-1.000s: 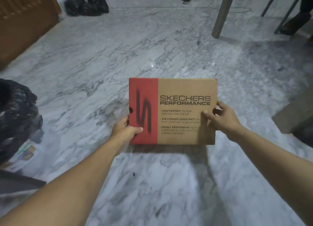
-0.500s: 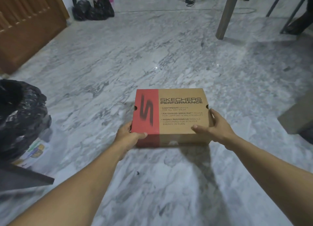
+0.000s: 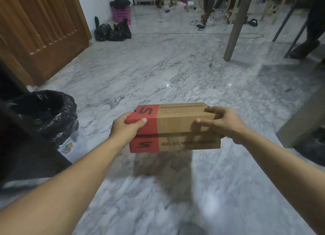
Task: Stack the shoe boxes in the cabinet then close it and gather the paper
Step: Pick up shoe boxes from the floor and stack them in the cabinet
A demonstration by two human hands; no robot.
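The left hand [image 3: 129, 127] grips the red end of the red-and-brown cardboard shoe box [image 3: 175, 127]. Its thumb lies on the near side and its fingers curl over the top edge. The right hand [image 3: 223, 124] holds the brown end, with fingers spread over the lid corner and the thumb stretched along the front. Both hands are grasping the box, one at each short end.

The box hangs in the air in the middle of the view, above the grey-white marble floor [image 3: 158, 73]. Its dark shadow lies on the floor at about six o'clock from it. The lid is on and looks flat and straight.

The box looks stiff, with hard corners. I cannot tell if shoes are inside, so it may be light or a bit heavy. The cardboard is smooth, so it could slip from a weak hold. The lid might come off if only the lid is lifted. Holding both short ends, with fingers reaching under the bottom part, seems the safest way.

At nine o'clock from the box stands a bin with a black plastic bag [image 3: 45, 115]. At eleven o'clock is a brown wooden door [image 3: 40, 32]. At one o'clock stands a grey table leg [image 3: 235, 27]. No cabinet shows here.
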